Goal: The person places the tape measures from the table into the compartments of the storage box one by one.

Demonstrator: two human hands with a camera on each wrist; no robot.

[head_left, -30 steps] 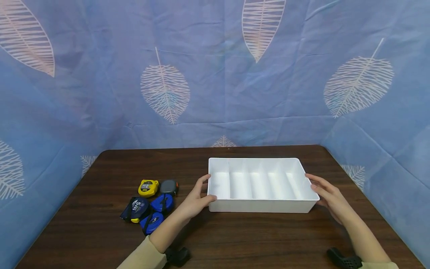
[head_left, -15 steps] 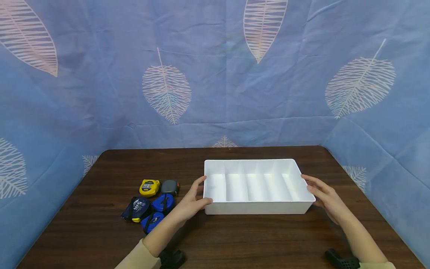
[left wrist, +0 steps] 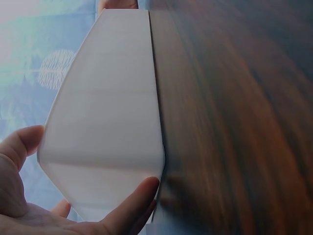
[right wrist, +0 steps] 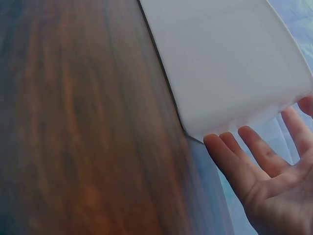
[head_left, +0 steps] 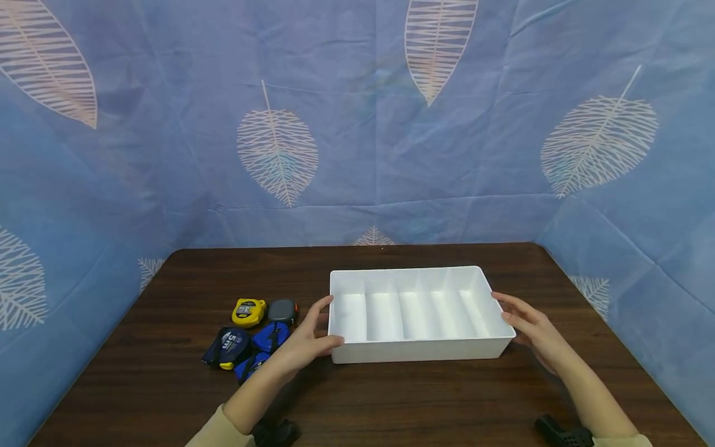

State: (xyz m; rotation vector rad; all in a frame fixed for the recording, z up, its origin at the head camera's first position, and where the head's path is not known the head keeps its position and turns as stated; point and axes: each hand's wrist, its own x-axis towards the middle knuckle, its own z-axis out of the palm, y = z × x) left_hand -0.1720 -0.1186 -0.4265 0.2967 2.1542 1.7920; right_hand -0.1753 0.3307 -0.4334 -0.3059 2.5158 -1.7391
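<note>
White tray (head_left: 421, 351) on the table (head_left: 419, 403), between left hand (head_left: 304, 344) and right hand (head_left: 530, 327), fingers of both spread against its ends; I judge its positioning unfinished; five tape measures (head_left: 236, 341), already grouped, lie outside it.

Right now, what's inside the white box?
Inside the white box are just dividers; nothing lies in the parts that show. Its front side covers the nearest bit of floor, so I can't see there.
</note>
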